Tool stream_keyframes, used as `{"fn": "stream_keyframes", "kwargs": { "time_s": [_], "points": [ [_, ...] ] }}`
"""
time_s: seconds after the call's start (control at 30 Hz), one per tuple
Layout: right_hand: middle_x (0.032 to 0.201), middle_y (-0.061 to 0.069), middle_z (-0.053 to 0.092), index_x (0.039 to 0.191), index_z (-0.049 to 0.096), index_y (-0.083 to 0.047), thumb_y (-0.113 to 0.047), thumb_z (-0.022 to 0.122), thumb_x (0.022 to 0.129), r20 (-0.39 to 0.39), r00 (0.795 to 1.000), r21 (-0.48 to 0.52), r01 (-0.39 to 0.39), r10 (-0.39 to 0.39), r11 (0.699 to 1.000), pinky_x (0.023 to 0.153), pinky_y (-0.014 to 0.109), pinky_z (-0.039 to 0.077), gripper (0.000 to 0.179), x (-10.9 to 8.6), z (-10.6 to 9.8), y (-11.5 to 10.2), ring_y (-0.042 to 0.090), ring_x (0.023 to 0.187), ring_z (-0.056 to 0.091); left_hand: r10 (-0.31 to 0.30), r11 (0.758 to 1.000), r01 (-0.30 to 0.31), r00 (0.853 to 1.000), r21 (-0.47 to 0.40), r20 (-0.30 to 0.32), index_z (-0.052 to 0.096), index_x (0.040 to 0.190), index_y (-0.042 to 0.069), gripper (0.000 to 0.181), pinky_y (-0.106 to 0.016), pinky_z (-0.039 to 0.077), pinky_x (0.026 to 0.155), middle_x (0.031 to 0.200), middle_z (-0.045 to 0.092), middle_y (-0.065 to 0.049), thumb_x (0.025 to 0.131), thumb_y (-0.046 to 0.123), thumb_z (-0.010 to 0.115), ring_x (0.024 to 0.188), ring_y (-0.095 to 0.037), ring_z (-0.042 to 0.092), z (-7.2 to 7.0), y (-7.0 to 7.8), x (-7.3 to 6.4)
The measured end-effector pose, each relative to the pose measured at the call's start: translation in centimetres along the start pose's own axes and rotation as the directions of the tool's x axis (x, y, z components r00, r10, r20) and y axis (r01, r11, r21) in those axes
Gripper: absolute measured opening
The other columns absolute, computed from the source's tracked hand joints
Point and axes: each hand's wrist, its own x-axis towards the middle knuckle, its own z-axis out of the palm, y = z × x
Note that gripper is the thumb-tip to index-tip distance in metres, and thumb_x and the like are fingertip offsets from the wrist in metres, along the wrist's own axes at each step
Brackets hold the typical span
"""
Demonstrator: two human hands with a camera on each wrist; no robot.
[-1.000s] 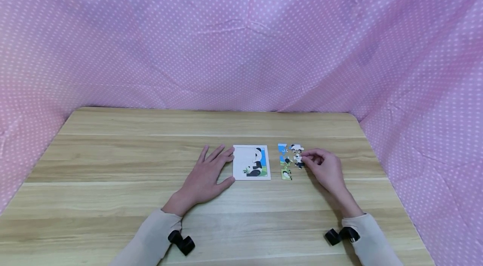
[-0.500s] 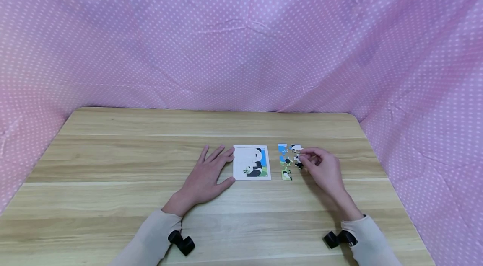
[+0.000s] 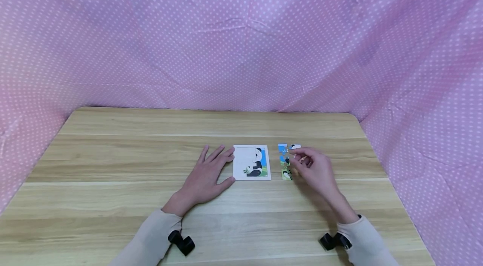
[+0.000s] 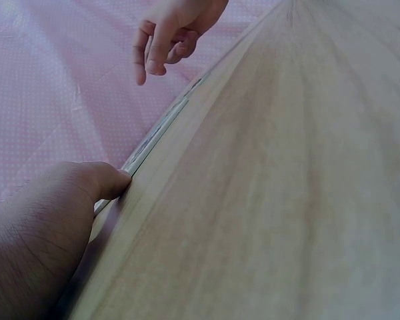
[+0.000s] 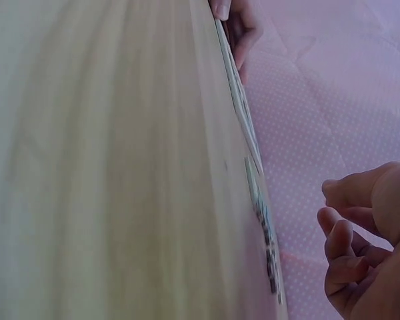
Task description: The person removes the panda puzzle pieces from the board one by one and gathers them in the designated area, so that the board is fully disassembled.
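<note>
- Board (image 3: pixel 241 159): filled at 3 o'clock; blank toward 9, apparently unfinished.
- Pieces (image 3: pixel 284 160): loose at the board's 3 o'clock, seemingly yet unplaced.
- Left hand (image 3: pixel 205 180): fingers spread, touching board at 9 o'clock.
- Right hand (image 3: pixel 316 169): fingers loosely bent, apparently empty, over the pieces.

The long left sleeve (image 3: pixel 145 236) and matching right sleeve (image 3: pixel 367 241) are plain pale beige. Beside their cuffs sit a blocky black left wrist camera (image 3: pixel 186 246) and a similar square-edged right wrist camera (image 3: pixel 327 241).
</note>
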Motion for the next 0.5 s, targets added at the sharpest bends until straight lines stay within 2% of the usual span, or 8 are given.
{"fn": "stream_keyframes", "kwargs": {
  "time_s": [0.3, 0.5],
  "points": [
    [0.088, 0.002, 0.072, 0.11, 0.084, -0.005, 0.002, 0.087, 0.092, 0.012, 0.998, 0.016, 0.062, -0.062, 0.998, 0.057, 0.016, 0.046, 0.02, -0.2, 0.8, -1.3, 0.006, 0.069, 0.057, 0.007, 1.0, -0.007, 1.0, 0.003, -0.003, 0.058, 0.159, 0.011, 0.066, -0.057, -0.001, 0.14, 0.179, 0.039, 0.003, 0.107, 0.05, 0.066, 0.169, -0.027, 0.027, 0.0, 0.0, 0.0],
    [0.087, 0.001, 0.072, 0.112, 0.083, -0.002, 0.005, 0.087, 0.091, 0.023, 0.994, 0.046, 0.105, -0.107, 0.993, 0.056, 0.017, 0.045, 0.022, -0.3, 1.3, -2.0, 0.006, 0.067, 0.055, 0.005, 1.0, -0.005, 1.0, 0.007, -0.001, 0.057, 0.159, 0.011, 0.066, -0.057, -0.001, 0.14, 0.179, 0.038, 0.003, 0.107, 0.051, 0.066, 0.169, -0.027, 0.027, 0.0, -0.1, 0.0]
  ]
}}
